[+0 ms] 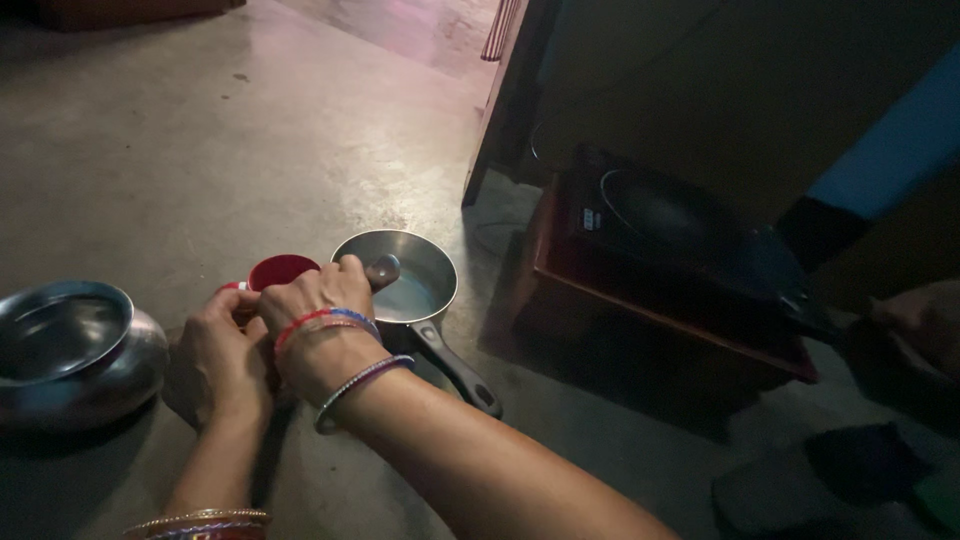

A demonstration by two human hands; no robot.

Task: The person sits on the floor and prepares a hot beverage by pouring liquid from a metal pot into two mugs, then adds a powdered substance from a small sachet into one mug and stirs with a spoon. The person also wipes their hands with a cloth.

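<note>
Right hand (pixel 318 297) pinching a spoon (pixel 383 269) over the saucepan (pixel 397 285), left hand (pixel 215 350) gripping the red cup (pixel 279 270) just beside that pan: likely spill if tipped or knocked.

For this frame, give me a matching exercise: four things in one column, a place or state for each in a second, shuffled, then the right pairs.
Things:
1. saucepan
2. red cup
3. metal pot
4. dark pan

Places or states:
A. on the cooktop at the right
B. at the far left on the floor
C. holds a little liquid, black handle toward the camera
D. just beyond the two hands, left of the saucepan

Pairs: 1-C, 2-D, 3-B, 4-A
</note>
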